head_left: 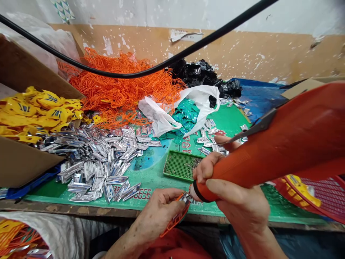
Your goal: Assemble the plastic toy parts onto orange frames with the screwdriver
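My right hand [237,201] is wrapped round a thick red-orange electric screwdriver [248,158], which slants down to the left, with a grey metal lever along its upper side. Its tip meets a small silver part on an orange plastic frame [172,226]. That frame is pinched between the thumb and fingers of my left hand [161,212], just over the front edge of the table. Behind the tip lies a green mesh tray [172,165] with many tiny metal screws. My fingers partly hide the silver part.
Silver metal-look pieces [99,169] spread across the left of the green table [159,183]. Yellow parts [45,111] fill a cardboard box; orange frames [115,82] and black parts [196,72] are heaped behind. A white bag [161,118] holds teal pieces. A red basket [331,194] stands right; a black cable [129,75] hangs across.
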A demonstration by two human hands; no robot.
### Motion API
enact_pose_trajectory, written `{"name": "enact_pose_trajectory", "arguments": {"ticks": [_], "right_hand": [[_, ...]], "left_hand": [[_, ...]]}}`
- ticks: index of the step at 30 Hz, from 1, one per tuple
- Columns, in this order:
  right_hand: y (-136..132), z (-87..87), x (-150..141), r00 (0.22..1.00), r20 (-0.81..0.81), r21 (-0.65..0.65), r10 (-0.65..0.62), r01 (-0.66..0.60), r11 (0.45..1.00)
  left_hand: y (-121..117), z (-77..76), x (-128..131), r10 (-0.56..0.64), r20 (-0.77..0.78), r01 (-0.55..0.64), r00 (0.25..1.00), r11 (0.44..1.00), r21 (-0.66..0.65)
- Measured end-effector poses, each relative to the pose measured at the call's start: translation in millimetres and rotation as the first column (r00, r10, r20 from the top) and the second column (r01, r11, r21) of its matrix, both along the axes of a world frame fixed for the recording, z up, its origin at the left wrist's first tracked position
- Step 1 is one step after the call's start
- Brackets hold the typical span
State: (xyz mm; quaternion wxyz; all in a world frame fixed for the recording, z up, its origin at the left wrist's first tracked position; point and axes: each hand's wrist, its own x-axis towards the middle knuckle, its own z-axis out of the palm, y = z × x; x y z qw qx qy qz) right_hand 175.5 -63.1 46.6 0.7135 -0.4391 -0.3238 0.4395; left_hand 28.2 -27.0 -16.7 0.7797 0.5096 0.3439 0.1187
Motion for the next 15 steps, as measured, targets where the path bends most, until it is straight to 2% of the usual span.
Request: {"name": "enact_pose_trajectory", "arguments": {"ticks": [5,11,15], "right_hand": [[1.9,-5.4,-3.6,0.997,0.056,0.035,-0.048,0.046,0.998],[4.4,-12.3,-4.2,1.000,0.029,0.077,-0.010,0.007,0.997],[-0.4,-11.7,-3.3,0.998,0.059,0.140,-0.006,-0.002,0.990]], "left_hand": [[0.5,-3.1,-0.4,0.051,-0.007,-0.052,0.999,0.995,-0.084],[-1.7,-10.1,-0.8,0.100,0.024,-0.095,0.995,0.982,-0.162],[-1.4,-8.5,-1.1,0.125,0.043,-0.114,0.991,0.974,-0.195]]}}
